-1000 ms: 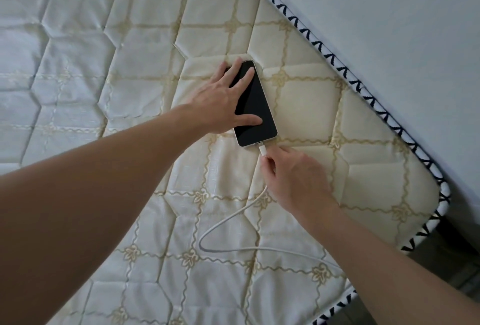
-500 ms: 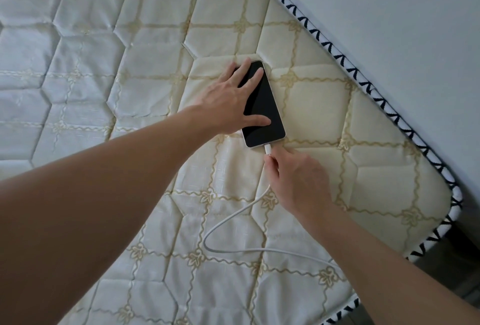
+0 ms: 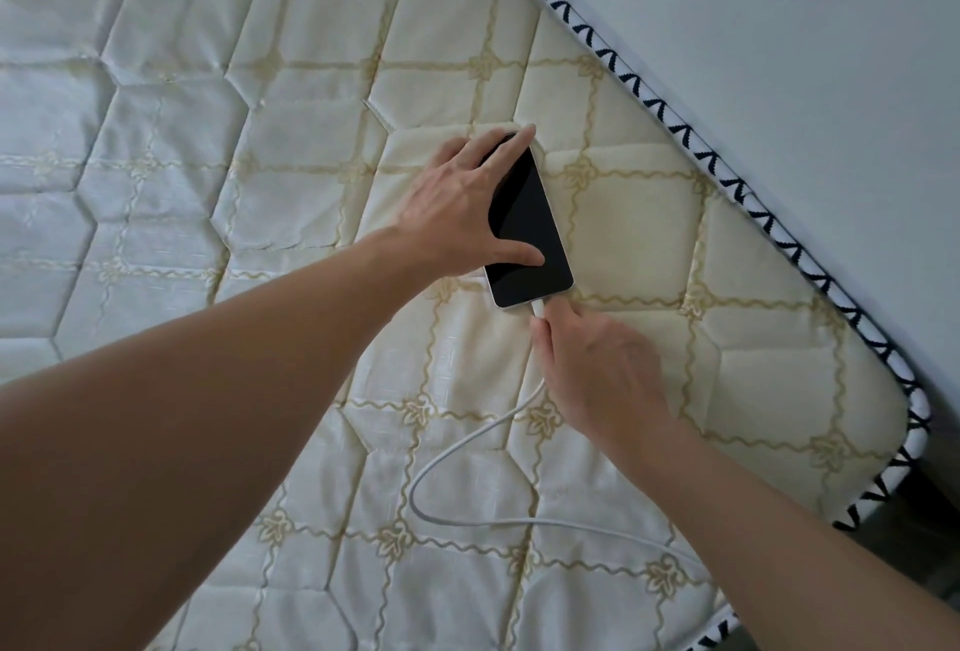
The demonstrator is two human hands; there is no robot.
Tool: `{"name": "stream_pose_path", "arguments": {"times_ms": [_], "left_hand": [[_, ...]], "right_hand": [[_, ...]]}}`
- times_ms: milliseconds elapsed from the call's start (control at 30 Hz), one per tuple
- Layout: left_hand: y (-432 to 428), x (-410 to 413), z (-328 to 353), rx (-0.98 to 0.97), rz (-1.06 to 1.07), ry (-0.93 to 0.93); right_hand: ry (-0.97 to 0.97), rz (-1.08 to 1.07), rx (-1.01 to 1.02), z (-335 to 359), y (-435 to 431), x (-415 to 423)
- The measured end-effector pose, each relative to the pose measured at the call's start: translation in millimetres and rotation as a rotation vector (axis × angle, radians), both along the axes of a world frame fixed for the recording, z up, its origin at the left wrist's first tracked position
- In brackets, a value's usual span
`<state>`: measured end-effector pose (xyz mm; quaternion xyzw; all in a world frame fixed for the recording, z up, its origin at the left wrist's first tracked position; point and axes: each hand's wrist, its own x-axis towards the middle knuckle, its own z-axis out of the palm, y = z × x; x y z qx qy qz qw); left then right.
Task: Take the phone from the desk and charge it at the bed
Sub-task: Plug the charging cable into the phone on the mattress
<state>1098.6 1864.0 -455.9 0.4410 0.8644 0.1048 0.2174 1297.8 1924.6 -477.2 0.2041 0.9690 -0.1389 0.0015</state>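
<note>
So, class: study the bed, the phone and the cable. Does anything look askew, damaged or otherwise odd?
Nothing stands out. The phone lies flat on the bare mattress, screen dark and unbroken, steadied by the left hand. The right hand pinches the plug of the white cable at the phone's near end; the cable loops loosely, unknotted.

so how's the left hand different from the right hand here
The left hand lies spread flat, its fingers and thumb resting on the dark phone; the right hand is curled, pinching the white plug at the phone's lower end. The left arrives from the left, the right from lower right. Both are bare and work low over the mattress.
</note>
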Motion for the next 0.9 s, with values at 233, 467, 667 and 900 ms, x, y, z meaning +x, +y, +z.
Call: {"name": "stream_pose_path", "arguments": {"times_ms": [233, 467, 667, 900], "left_hand": [[2, -12, 1, -0.003, -0.075, -0.016], [-8, -9, -8, 0.132, 0.000, -0.081], [-34, 0, -14, 0.260, 0.230, -0.108], [-72, 6, -10, 0.133, 0.241, 0.158]], "right_hand": [[-0.075, -0.015, 0.108, 8, -10, -15], [-0.084, -0.083, 0.101, 12, -13, -19], [-0.093, -0.066, -0.067, 16, -13, -19], [-0.139, -0.051, -0.076, 28, -4, -16]]}}
